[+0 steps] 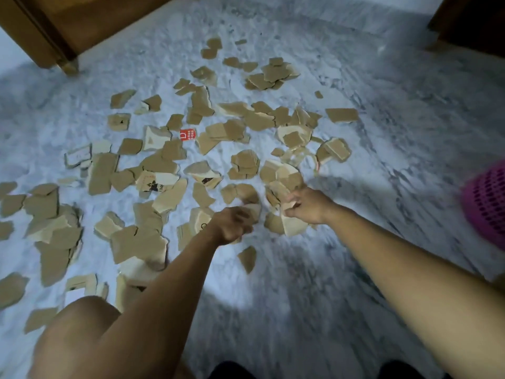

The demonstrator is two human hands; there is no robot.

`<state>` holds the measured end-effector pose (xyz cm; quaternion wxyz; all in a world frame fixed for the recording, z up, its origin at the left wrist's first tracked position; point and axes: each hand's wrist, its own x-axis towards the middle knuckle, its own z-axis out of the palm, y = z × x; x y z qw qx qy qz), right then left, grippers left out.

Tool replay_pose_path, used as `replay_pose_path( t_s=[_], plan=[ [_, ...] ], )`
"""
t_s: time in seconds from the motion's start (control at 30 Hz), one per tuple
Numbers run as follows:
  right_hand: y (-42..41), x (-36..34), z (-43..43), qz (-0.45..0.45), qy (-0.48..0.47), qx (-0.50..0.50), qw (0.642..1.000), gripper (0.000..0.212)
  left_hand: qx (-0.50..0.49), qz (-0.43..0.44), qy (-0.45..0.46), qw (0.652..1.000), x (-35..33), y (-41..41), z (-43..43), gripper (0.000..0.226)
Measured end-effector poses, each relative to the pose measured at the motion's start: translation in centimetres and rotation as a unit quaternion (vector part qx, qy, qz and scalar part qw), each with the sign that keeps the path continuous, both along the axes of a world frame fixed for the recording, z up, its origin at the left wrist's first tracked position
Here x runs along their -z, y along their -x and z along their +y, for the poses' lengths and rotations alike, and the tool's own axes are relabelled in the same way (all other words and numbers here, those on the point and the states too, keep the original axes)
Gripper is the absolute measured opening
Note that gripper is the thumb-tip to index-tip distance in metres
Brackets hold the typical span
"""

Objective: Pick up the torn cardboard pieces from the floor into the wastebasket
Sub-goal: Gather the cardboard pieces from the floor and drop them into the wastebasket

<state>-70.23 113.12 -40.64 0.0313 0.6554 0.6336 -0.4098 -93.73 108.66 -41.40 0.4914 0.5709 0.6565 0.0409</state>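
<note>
Gripping torn cardboard pieces [164, 160], both bare hands are low over the pale marbled floor [369, 165], forearms stretched out from the bottom of the view. The left hand [232, 224] has its fingers [244, 228] curled in tight around a tan scrap that sticks out just past the knuckles, though motion blur softens the edges of the grasp. The right hand [310, 206] pinches a small bunch of scraps between thumb and fingers [293, 199], and a larger pale shard hangs from that bunch, just below the fingertips. The two hands are near each other but apart, with a few loose scraps on the floor between them. Most of the pieces lie beyond the fingers and out to the left of the left hand, scattered flat and overlapping in small heaps, some tan side up, some showing a paler face with dark print. One lone scrap lies nearer the person than the fingers, between the two forearms. A small red label [188, 134] sits among the pieces well beyond the left fingers. The pink perforated wastebasket [486, 203] is well off to the right of the right fingers, cut by the frame edge, and none of its inside is visible. A wooden furniture leg [68, 64] stands far beyond the left hand, and a bare knee [82, 324] shows close in at lower left.
</note>
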Motion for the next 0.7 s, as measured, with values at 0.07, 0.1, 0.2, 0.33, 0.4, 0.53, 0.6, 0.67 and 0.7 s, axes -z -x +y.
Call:
replay_pose_path(
  t_s=[0.07, 0.1, 0.2, 0.33, 0.4, 0.53, 0.6, 0.67, 0.7],
  plan=[
    [0.2, 1.1, -0.1, -0.020, 0.013, 0.015, 1.000, 0.059, 0.042, 0.037, 0.010, 0.998, 1.9, 0.1, -0.3, 0.053],
    [0.3, 1.5, -0.1, -0.024, 0.015, 0.026, 0.999, 0.062, 0.062, 0.059, 0.009, 0.996, 2.8, 0.1, -0.5, 0.054],
    [0.3, 4.3, 0.2, -0.033, 0.016, 0.066, 0.997, 0.071, 0.134, 0.106, 0.006, 0.985, 6.5, -0.5, -1.0, 0.052],
    [-0.5, 9.3, 0.0, -0.065, 0.041, 0.147, 0.986, 0.094, 0.184, 0.157, -0.063, 0.968, 10.7, -2.1, -2.9, 0.049],
    [-0.4, 10.7, -0.5, -0.094, 0.021, 0.186, 0.978, 0.107, 0.153, 0.159, -0.105, 0.970, 12.0, -2.5, -3.5, 0.042],
    [0.1, 12.6, -1.7, -0.127, -0.061, 0.240, 0.960, 0.109, 0.114, 0.150, -0.084, 0.979, 13.0, -2.4, -3.9, 0.027],
    [0.1, 13.5, -2.0, -0.103, -0.050, 0.261, 0.958, 0.095, 0.089, 0.155, -0.064, 0.982, 13.2, -2.2, -4.2, 0.021],
    [-0.2, 13.9, -2.2, -0.066, -0.034, 0.258, 0.963, 0.066, 0.059, 0.155, -0.053, 0.985, 12.9, -2.1, -4.3, 0.013],
    [-0.6, 13.8, -2.2, -0.045, -0.025, 0.241, 0.969, 0.050, 0.030, 0.130, -0.043, 0.990, 12.4, -2.4, -4.1, 0.012]
  ],
)
